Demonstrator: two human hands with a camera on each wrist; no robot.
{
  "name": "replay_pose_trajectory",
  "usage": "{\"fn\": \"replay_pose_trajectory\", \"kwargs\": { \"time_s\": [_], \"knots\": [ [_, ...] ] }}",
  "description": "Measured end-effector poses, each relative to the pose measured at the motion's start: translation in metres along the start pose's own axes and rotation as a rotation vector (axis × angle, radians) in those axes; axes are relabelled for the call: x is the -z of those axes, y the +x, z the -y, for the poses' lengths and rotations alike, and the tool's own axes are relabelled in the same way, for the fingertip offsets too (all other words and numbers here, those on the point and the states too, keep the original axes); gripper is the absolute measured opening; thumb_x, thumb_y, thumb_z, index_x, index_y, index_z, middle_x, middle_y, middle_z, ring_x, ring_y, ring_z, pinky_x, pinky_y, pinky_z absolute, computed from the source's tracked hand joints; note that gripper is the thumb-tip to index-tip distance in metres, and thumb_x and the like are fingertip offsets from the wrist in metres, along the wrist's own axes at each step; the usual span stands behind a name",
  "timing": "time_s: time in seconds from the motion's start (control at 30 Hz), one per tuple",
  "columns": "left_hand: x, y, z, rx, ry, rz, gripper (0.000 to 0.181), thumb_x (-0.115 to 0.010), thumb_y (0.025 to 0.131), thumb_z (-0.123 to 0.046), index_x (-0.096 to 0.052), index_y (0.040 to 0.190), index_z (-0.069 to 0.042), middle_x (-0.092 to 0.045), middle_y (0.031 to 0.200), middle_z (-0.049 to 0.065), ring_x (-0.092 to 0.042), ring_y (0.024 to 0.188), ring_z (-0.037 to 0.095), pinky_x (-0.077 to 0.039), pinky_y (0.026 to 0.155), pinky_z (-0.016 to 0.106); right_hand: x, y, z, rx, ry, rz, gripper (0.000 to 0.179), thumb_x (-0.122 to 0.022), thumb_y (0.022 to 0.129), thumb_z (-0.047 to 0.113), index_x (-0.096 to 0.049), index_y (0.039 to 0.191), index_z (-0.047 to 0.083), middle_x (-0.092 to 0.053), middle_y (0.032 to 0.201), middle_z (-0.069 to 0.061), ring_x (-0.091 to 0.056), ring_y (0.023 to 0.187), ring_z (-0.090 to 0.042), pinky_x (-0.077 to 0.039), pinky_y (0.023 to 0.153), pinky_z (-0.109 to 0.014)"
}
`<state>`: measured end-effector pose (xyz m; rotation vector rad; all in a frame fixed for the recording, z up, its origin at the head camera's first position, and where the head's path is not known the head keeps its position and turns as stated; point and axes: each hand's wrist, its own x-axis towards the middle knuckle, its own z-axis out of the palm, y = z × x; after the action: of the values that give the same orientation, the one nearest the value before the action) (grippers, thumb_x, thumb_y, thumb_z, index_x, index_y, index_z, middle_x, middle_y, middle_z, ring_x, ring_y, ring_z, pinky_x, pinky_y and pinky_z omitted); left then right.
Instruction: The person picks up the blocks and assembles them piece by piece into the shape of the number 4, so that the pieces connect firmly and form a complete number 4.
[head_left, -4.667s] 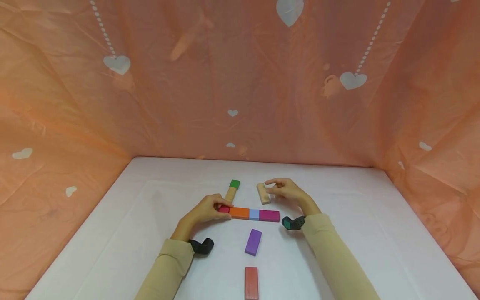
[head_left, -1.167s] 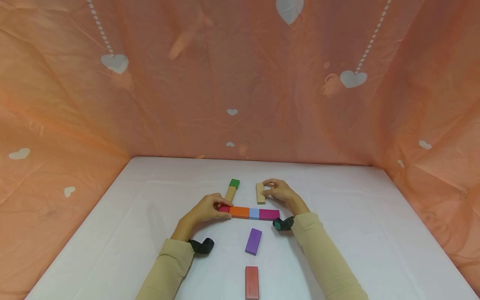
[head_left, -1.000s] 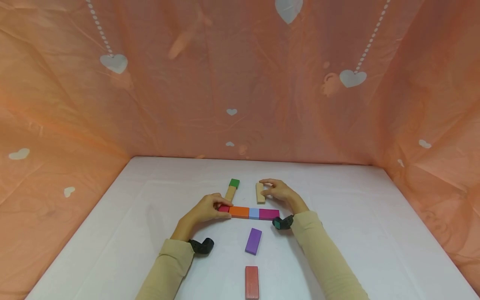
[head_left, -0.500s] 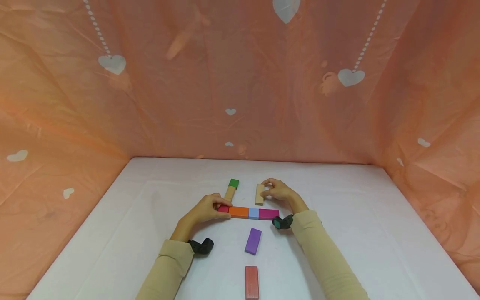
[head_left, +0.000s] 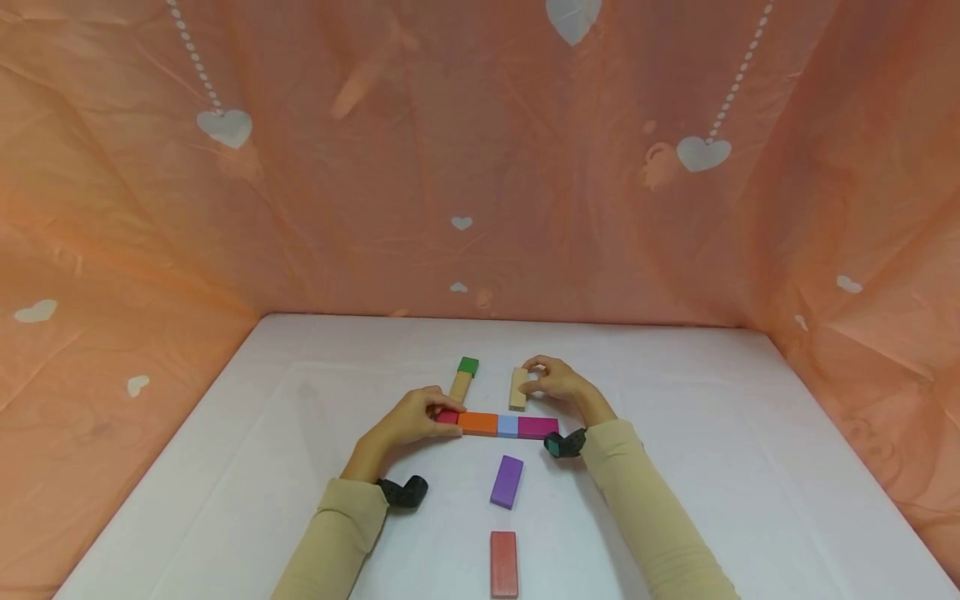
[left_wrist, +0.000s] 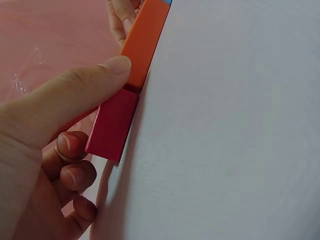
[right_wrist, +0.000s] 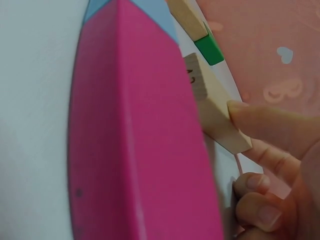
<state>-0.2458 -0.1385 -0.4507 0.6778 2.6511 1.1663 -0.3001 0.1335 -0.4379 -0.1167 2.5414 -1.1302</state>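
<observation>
On the table lies a row of wooden blocks: a crimson block [head_left: 448, 417], an orange block [head_left: 477, 424], a light blue block [head_left: 507, 427] and a magenta block [head_left: 537, 427]. My left hand [head_left: 411, 417] grips the crimson block at the row's left end; its thumb reaches the joint with the orange block in the left wrist view. Behind the row, my right hand [head_left: 561, 380] pinches a plain wooden block [head_left: 517, 389] near its far end. That block stands a little apart from the row, with dark marks on its near end [right_wrist: 196, 75].
Another plain block [head_left: 461, 387] runs back from the row's left part, with a green block [head_left: 468, 366] at its far end. In front of the row lie a purple block [head_left: 507, 482], slightly slanted, and a light red block [head_left: 504, 565]. A patterned orange sheet [head_left: 480, 167] surrounds the table.
Since the earliest frame my right hand has moved left and taken hold of the plain block, which has turned and shifted slightly left. My left hand stays in place.
</observation>
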Motion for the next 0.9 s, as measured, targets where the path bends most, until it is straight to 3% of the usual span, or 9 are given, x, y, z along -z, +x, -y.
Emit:
{"fn": "replay_pose_trajectory", "kwargs": {
  "time_s": [0.33,0.63,0.9],
  "knots": [
    [0.0003,0.0007,0.0,-0.007,0.005,0.004,0.03,-0.081,0.077,-0.02,-0.075,0.105,-0.01,-0.049,0.08,0.003,-0.042,0.078,0.013,-0.033,0.064,0.018,0.0003,-0.0001,0.0002,-0.014,0.019,-0.014,0.041,-0.069,0.086,0.021,-0.056,0.122,0.006,-0.053,0.112,-0.013,-0.044,0.097,-0.021,-0.033,0.077,-0.028],
    [0.0002,0.0002,0.0001,-0.003,-0.011,0.002,0.03,-0.081,0.077,-0.02,-0.075,0.104,-0.009,-0.049,0.08,0.003,-0.042,0.077,0.013,-0.033,0.064,0.018,-0.0017,-0.0026,0.0009,-0.023,0.04,-0.015,0.044,-0.069,0.086,0.023,-0.057,0.125,0.008,-0.053,0.128,-0.017,-0.046,0.101,-0.023,-0.037,0.079,-0.027],
    [0.0004,-0.0001,0.0004,0.001,-0.018,0.004,0.03,-0.081,0.077,-0.02,-0.075,0.104,-0.009,-0.049,0.08,0.003,-0.042,0.077,0.013,-0.033,0.064,0.019,-0.0026,-0.0016,-0.0012,-0.003,0.028,-0.036,0.047,-0.072,0.084,0.023,-0.058,0.125,0.005,-0.053,0.1,-0.01,-0.045,0.093,-0.02,-0.034,0.075,-0.026]
  ]
}}
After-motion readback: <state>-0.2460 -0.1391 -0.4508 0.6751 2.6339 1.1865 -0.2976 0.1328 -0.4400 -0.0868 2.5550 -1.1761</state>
